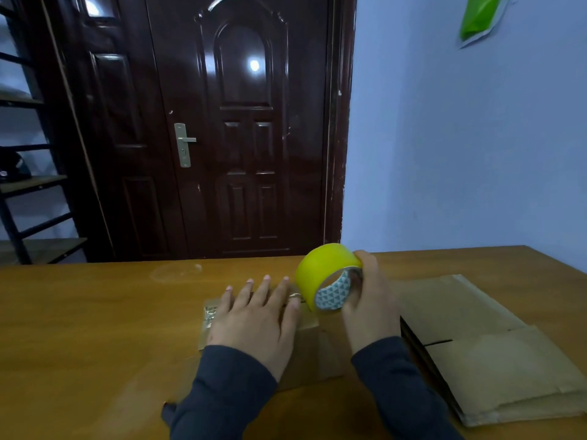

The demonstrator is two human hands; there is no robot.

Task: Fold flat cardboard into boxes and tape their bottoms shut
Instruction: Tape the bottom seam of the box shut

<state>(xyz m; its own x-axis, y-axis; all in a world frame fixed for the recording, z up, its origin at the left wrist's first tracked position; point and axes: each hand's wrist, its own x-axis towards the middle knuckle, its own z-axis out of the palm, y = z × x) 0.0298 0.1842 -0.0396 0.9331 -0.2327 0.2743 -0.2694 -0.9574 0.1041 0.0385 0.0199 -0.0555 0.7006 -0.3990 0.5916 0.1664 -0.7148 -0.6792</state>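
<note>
In the head view we take the small cardboard box (309,347) as our landmark. It sits on the wooden table (95,328), close to the near edge.

The left hand (254,315) lies flat on top of the box. Its fingers are straight and spread and point away from us, and they grip nothing.

A shiny strip of tape (209,312) shows on the box's left top edge, just beside the little finger. More tape glints at the box's far right corner.

The roll of yellow tape (324,274) stands on edge at that far right corner. We cannot tell whether it touches the cardboard.

The right hand (370,300) is clamped on the roll, with the thumb over the outer rim and the fingers curled into the patterned core.

To the right of the box, near but apart from it, lies a stack of flat cardboard (495,360) with a cut slot facing us.

Beyond the box, past the table's far edge, stands a dark glossy door (241,122) with a metal handle (184,144).

Far left of the box is a black shelf rack (28,185). High up to the right, something green (479,17) hangs on the pale wall (460,154).
</note>
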